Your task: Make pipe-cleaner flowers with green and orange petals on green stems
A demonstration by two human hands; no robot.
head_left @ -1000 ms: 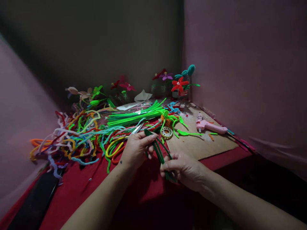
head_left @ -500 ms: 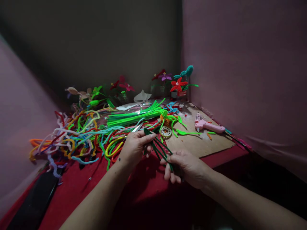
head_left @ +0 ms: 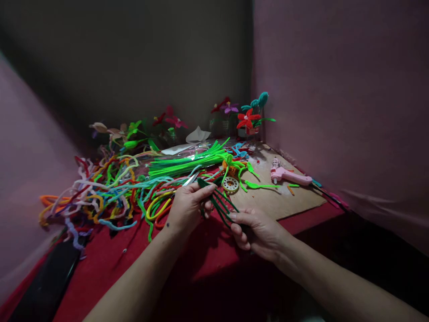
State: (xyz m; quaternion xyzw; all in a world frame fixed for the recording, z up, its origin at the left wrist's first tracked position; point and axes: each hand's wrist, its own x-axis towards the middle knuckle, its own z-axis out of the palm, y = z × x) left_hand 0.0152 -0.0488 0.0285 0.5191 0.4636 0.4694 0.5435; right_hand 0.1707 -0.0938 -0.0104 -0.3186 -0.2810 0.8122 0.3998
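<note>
Since half a second ago, the right hand [head_left: 259,232] has drawn its spread fingers in and now curls them around the lower ends of the dark green pipe cleaners [head_left: 219,202]. The left hand [head_left: 187,208] has barely shifted and pinches the upper ends between thumb and fingers. Both hands are closed on the same small bundle, which runs slantwise between them, held just above the red cloth [head_left: 110,268] at the near edge of the table.

By the look of it, the stems are being gathered and evened up into one bunch. Any further handling calls for a firm pinch on the left, since the wires fan apart toward the right hand and could splay or slip.

At the near left a flat black object [head_left: 50,286] lies on the cloth. Just beyond the left hand lie scissors [head_left: 191,180]; whether the hand touches them cannot be told. To the left sprawls a tangle of coloured pipe cleaners [head_left: 107,192]. Beyond the bundle's upper end sits a small pale ring [head_left: 230,184] on a wooden board [head_left: 284,201], with a pink glue gun [head_left: 290,176] farther right. Behind these lies a sheaf of bright green pipe cleaners [head_left: 187,163], and finished pipe-cleaner flowers [head_left: 248,120] stand in the far corner.
</note>
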